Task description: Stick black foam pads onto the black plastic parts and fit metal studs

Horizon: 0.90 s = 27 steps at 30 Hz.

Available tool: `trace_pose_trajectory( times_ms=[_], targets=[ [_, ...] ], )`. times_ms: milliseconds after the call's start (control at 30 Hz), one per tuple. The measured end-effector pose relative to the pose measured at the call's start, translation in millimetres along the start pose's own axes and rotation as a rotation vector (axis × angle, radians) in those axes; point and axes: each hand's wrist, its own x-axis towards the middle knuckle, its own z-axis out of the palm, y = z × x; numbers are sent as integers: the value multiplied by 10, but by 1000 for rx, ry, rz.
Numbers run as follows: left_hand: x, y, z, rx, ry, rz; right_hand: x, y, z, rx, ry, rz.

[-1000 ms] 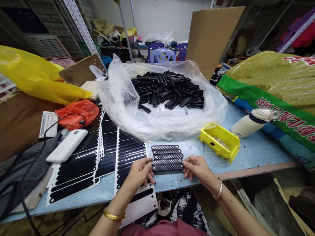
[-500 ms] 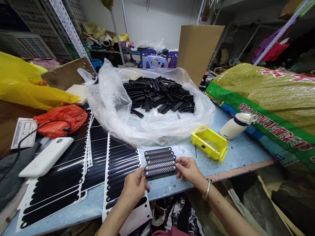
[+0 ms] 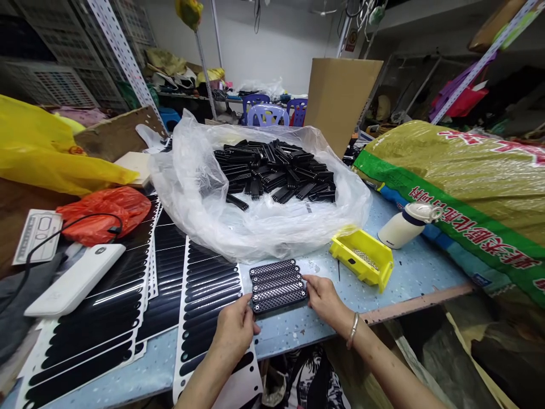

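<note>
Gripping black mesh strips (image 3: 278,287) between left hand (image 3: 233,329) and right hand (image 3: 326,301), a red-lettered sack (image 3: 468,187) beyond.

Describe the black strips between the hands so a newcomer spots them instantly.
On the speckled blue workbench, find the clear plastic bag heaped with black pieces. Just in front of it, between the left hand and right hand, sit five black lattice-patterned strips side by side: a neat row, unlike the loose heap.

This room is working as a cramped small-parts workshop: a speckled blue counter (image 3: 417,267) is carrying a plastic bag (image 3: 187,187) of black moulded parts (image 3: 272,170) and black-printed sticker sheets (image 3: 208,295), while perforated steel racking (image 3: 119,51) and stacked crates (image 3: 51,85) are standing behind.
</note>
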Motion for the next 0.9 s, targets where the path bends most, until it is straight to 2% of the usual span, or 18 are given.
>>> trace_pose_trajectory(
  times_ms=[233,367,433,500,567,633,733,800,900],
  targets=[
    [26,16,5,-19,23,-2,108,49,21,-114,69,-12],
    [-6,83,-16,56,32,133,176,0,-71,-141,58,-70],
    [-86,69,-132,65,130,201,100,-41,-164,-142,139,-32],
    [-237,-12,-346,60,284,218,-97,-84,-240,-122,185,21],
    [-451,-167,-617,75,438,161,-392,-126,-240,-56,52,87],
    [-697,-369,-863,129,533,54,-707,-170,-140,54,-145,136],
    [-1040,-654,-1048,125,557,-104,-1016,-243,123,77,-214,27],
    [-1205,-766,-1036,90,562,-148,-1060,-312,289,27,-181,-96],
    [-1321,-794,-913,16,603,-175,-990,-471,483,-19,-130,-261]
  ],
)
